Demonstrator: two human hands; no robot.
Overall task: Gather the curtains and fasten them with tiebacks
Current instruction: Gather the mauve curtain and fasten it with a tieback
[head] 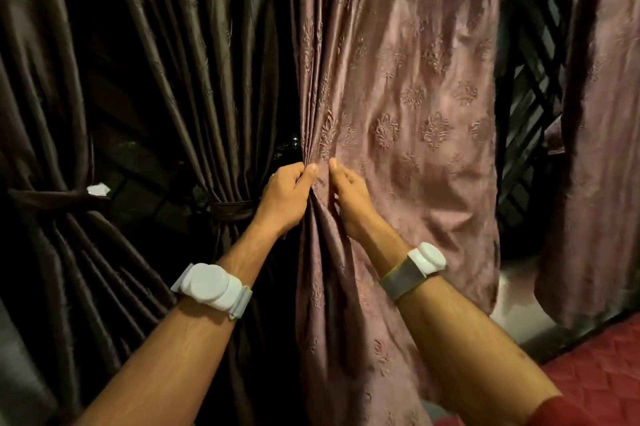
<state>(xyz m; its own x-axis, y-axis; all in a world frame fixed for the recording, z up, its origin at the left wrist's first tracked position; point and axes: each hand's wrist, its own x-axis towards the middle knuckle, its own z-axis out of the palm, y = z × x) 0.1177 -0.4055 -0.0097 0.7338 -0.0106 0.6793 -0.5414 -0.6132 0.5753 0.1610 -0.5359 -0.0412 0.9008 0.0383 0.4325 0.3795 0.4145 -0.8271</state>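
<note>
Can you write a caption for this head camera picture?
Left hand grips pleats of the pink embroidered satin curtain; right hand gathers more.

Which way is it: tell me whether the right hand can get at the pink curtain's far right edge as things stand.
Probably yes: the right hand rests on the pink curtain, whose loose right edge hangs with nothing in front of it.

Dark window grille (530,86) right; red quilted bedding (602,366) bottom right; dim light.

Dark gap (285,145) left of pink curtain (415,96) is narrow, tied curtain (207,79) crowds it. Wider opening right of it, grille (526,79) behind.
</note>
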